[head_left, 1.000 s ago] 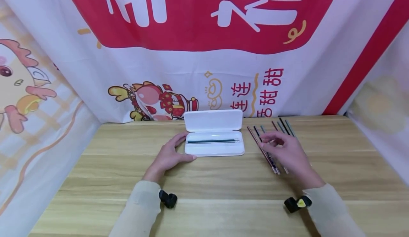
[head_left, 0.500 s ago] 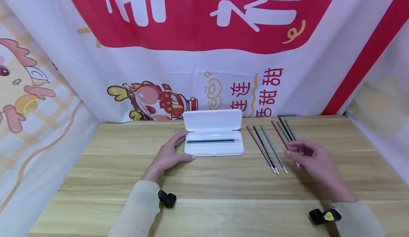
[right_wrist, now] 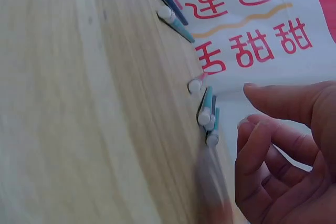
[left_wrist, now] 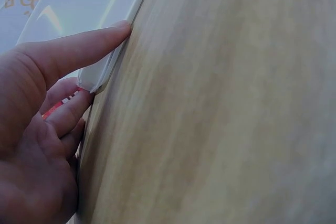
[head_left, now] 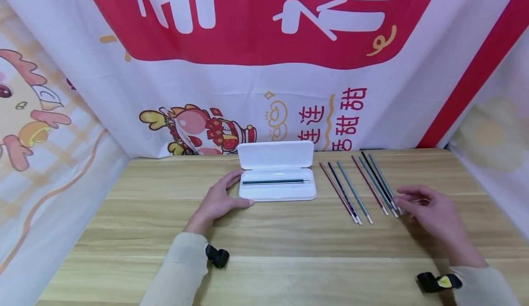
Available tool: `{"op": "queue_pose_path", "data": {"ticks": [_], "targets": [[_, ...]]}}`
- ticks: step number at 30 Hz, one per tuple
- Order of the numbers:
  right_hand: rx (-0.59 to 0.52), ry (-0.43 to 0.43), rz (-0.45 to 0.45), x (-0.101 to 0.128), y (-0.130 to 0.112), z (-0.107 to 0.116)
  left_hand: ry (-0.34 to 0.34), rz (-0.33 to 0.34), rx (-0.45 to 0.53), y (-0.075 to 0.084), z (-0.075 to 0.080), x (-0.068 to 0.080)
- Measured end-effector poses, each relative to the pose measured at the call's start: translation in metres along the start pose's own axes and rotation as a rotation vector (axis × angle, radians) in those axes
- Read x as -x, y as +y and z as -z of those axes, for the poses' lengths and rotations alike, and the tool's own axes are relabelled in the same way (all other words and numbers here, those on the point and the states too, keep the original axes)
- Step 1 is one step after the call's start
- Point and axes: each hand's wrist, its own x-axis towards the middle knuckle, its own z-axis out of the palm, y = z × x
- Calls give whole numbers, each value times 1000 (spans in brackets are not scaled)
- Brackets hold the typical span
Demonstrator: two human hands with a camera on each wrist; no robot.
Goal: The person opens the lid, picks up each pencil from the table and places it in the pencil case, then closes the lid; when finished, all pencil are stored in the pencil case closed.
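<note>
A white pencil case (head_left: pixel 278 195) lies with its lid (head_left: pixel 276 155) raised, a dark green pencil (head_left: pixel 272 182) lengthwise inside. My left hand (head_left: pixel 218 201) holds the case's left end, thumb on the front edge and fingers around the back corner. Over at the right, my right hand (head_left: pixel 431 210) hovers beside the eraser ends of a group of pencils, including a red pencil (head_left: pixel 369 184) and a teal pencil (head_left: pixel 382 173). In the right wrist view its thumb and bent fingers (right_wrist: pixel 252 153) are apart, nothing between them.
Between the case and that group lie a reddish pencil (head_left: pixel 336 191), a dark blue pencil (head_left: pixel 343 190) and a light teal pencil (head_left: pixel 353 191). The wooden table (head_left: pixel 289 237) ends at a printed cloth backdrop (head_left: pixel 198 86), with cloth on both sides.
My right hand has moved right, from over the nearer pencils, across the farther group, to its right side. The pencils lie as before. My left hand has stayed at the case.
</note>
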Motion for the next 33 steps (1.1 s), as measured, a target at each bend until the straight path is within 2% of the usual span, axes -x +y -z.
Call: {"op": "queue_pose_path", "data": {"ticks": [12,17,33], "targets": [[2,-33,-44,-5,10,2,2,1,-6,0,0,-1],[35,-59,-48,-4,12,2,3,-1,-12,0,0,0],[140,-46,-70,-5,9,1,6,-2,-16,-1,-1,-1]]}}
